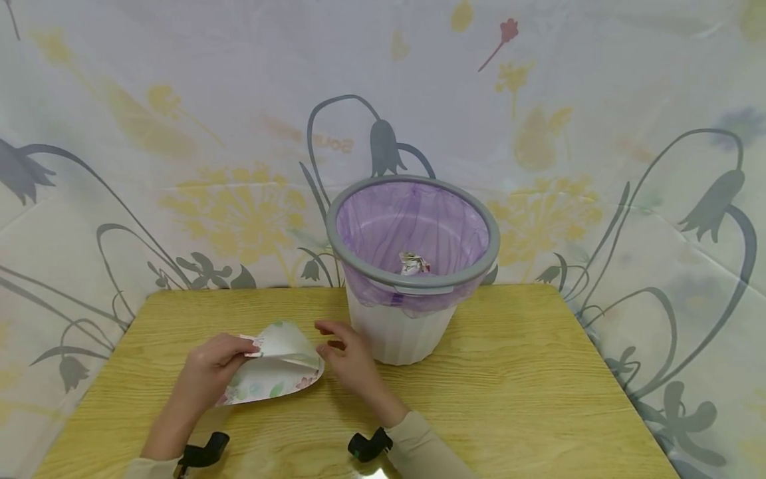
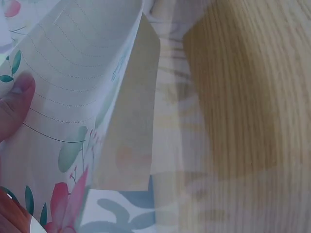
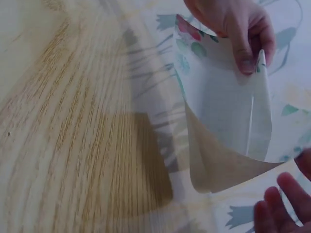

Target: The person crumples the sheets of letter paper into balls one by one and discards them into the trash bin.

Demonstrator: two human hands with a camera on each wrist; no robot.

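A sheet of lined paper (image 1: 272,389) with printed flowers and leaves is bent over on itself, held above the table at left. My left hand (image 1: 212,366) pinches its edge between thumb and fingers. In the left wrist view the thumb (image 2: 19,104) lies on the lined face of the sheet. My right hand (image 1: 350,359) is beside the sheet's right end, thumb and fingers parted. From the right wrist view, its thumb (image 3: 304,164) is at the paper's edge; whether it touches, I cannot tell. The fingers (image 3: 279,208) are loosely bent and hold nothing.
Behind my right hand stands a white bin (image 1: 395,332) with a grey rim and a purple liner (image 1: 383,219). A crumpled piece of printed paper (image 1: 413,263) lies inside. The wooden table (image 1: 509,386) meets a flowered cloth (image 1: 239,133) at the back and sides.
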